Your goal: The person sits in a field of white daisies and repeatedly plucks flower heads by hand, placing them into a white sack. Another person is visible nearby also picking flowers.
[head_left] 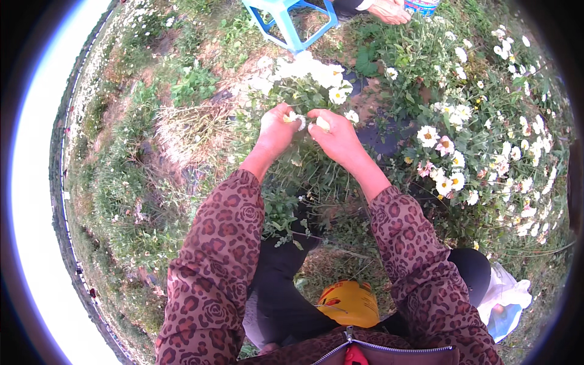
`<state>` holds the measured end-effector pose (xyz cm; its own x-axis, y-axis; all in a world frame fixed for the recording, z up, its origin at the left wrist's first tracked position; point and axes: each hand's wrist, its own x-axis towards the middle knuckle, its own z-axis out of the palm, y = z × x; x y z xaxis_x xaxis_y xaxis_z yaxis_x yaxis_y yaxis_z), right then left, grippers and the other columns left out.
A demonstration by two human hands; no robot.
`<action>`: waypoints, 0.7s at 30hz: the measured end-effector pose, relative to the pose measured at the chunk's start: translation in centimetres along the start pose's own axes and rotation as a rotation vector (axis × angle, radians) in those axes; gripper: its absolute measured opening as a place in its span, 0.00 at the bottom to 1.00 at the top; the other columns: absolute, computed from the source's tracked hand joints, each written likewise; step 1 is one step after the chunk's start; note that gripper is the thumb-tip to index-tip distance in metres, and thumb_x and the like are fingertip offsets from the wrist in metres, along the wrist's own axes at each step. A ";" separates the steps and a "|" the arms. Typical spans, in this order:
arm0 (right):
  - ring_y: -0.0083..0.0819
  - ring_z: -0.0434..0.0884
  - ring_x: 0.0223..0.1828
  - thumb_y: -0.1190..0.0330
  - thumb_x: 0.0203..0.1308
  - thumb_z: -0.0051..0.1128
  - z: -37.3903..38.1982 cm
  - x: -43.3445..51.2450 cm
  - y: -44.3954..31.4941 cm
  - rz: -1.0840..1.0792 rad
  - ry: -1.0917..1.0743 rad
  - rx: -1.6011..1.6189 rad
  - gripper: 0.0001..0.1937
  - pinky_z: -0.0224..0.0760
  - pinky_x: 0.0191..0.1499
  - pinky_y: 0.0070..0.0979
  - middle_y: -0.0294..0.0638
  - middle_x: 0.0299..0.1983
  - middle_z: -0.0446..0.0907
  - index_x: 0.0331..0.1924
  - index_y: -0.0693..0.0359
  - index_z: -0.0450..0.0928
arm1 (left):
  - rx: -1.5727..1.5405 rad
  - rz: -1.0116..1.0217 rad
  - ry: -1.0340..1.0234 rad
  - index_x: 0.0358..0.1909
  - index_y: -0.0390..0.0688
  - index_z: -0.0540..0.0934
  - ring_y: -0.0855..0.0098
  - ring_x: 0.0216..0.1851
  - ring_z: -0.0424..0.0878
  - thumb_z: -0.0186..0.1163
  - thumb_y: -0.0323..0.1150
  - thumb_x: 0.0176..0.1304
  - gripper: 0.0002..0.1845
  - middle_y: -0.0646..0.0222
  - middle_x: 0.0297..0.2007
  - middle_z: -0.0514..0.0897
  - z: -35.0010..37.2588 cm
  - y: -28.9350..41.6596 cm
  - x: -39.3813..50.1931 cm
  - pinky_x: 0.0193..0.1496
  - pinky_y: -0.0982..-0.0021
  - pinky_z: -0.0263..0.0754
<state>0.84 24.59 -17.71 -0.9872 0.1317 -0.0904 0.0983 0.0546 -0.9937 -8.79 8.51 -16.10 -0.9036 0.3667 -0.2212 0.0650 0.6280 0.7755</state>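
My left hand (276,129) is closed around a white flower head (294,119) with a yellow centre. Just to its right, my right hand (336,137) pinches another white flower head (322,123) between thumb and fingers. Both hands are over a leafy plant (296,93), whose stems spread beneath them. More white blooms (338,95) stand right beyond my fingers, several washed out by bright sun. How many blooms lie inside each hand is hidden.
A yellow container (350,303) sits between my legs. At lower right lies a white plastic bag (504,296). Dense flowering plants (449,150) grow on the right, dry straw (194,130) lies left. Ahead are a blue plastic stool (288,27), another person's hand (390,11) and a printed bucket (422,6).
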 end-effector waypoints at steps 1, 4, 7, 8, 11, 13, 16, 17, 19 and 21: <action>0.36 0.85 0.41 0.69 0.64 0.58 0.8 0.9 0.4 -0.028 0.058 -0.130 0.18 0.77 0.46 0.32 0.46 0.39 0.85 0.56 0.68 0.79 | -0.017 -0.005 -0.015 0.37 0.39 0.79 0.75 0.32 0.75 0.70 0.30 0.59 0.10 0.68 0.30 0.81 0.3 -0.3 0.0 0.40 0.67 0.73; 0.58 0.83 0.51 0.70 0.59 0.60 2.4 2.7 1.6 -0.088 0.121 -0.315 0.19 0.75 0.52 0.47 0.59 0.44 0.85 0.54 0.67 0.80 | -0.175 0.014 -0.019 0.41 0.37 0.81 0.77 0.35 0.77 0.67 0.25 0.60 0.08 0.69 0.33 0.83 1.0 -1.3 0.2 0.42 0.71 0.74; 0.57 0.83 0.49 0.70 0.60 0.60 2.7 3.0 2.6 -0.074 0.094 -0.316 0.15 0.76 0.52 0.45 0.58 0.44 0.85 0.50 0.64 0.82 | -0.173 0.060 0.004 0.46 0.35 0.82 0.78 0.37 0.79 0.63 0.22 0.61 0.11 0.70 0.36 0.85 1.1 -2.3 0.6 0.43 0.72 0.75; 0.55 0.84 0.46 0.70 0.61 0.61 2.8 2.9 2.7 -0.054 0.113 -0.283 0.11 0.76 0.50 0.44 0.56 0.42 0.85 0.47 0.63 0.83 | -0.104 0.111 0.034 0.47 0.34 0.82 0.78 0.37 0.79 0.63 0.22 0.62 0.11 0.70 0.36 0.85 1.0 -2.5 0.7 0.43 0.72 0.75; 0.49 0.85 0.39 0.70 0.61 0.61 2.6 1.8 2.6 0.035 0.084 -0.203 0.11 0.77 0.46 0.40 0.54 0.39 0.85 0.46 0.64 0.82 | 0.012 0.100 -0.042 0.47 0.33 0.82 0.67 0.37 0.82 0.61 0.24 0.61 0.12 0.60 0.36 0.86 0.5 -2.6 0.6 0.44 0.66 0.77; 0.39 0.84 0.36 0.72 0.62 0.60 2.2 0.7 2.1 -0.008 0.108 -0.143 0.10 0.76 0.43 0.34 0.48 0.37 0.85 0.46 0.64 0.82 | 0.061 0.035 -0.143 0.46 0.33 0.82 0.57 0.36 0.86 0.59 0.27 0.60 0.14 0.50 0.36 0.86 0.1 -2.4 0.4 0.46 0.59 0.78; 0.21 0.77 0.29 0.72 0.65 0.58 0.4 -2.1 1.3 -0.026 0.190 0.112 0.11 0.69 0.33 0.22 0.36 0.33 0.83 0.50 0.61 0.82 | 0.075 0.036 -0.129 0.45 0.32 0.82 0.57 0.36 0.86 0.58 0.26 0.60 0.13 0.50 0.33 0.86 -0.3 -2.0 0.0 0.44 0.59 0.78; 0.15 0.73 0.27 0.73 0.67 0.57 -0.5 -2.9 1.2 -0.062 0.214 0.229 0.11 0.66 0.29 0.18 0.31 0.32 0.81 0.52 0.60 0.82 | 0.093 0.023 -0.117 0.45 0.32 0.82 0.57 0.35 0.86 0.58 0.26 0.60 0.13 0.50 0.33 0.86 -0.3 -1.9 -0.1 0.44 0.59 0.79; 0.10 0.68 0.24 0.72 0.68 0.57 -2.9 -3.9 1.6 -0.012 0.377 0.423 0.12 0.58 0.25 0.12 0.30 0.32 0.80 0.54 0.59 0.80 | 0.127 -0.005 -0.097 0.45 0.33 0.82 0.58 0.34 0.86 0.57 0.25 0.60 0.13 0.50 0.33 0.86 -0.3 -1.7 -0.2 0.43 0.59 0.79; 0.08 0.66 0.22 0.72 0.69 0.57 -5.0 -3.5 2.8 0.102 0.542 0.471 0.13 0.53 0.22 0.10 0.29 0.30 0.78 0.55 0.60 0.79 | 0.117 0.038 -0.071 0.44 0.33 0.81 0.67 0.33 0.80 0.59 0.26 0.61 0.11 0.57 0.30 0.84 -0.2 -1.6 -0.3 0.42 0.64 0.75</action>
<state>5.20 29.20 -19.87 -0.7627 0.5923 -0.2596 0.0011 -0.4002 -0.9164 -8.73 7.28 -17.22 -0.8674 0.4372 -0.2376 0.1513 0.6867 0.7110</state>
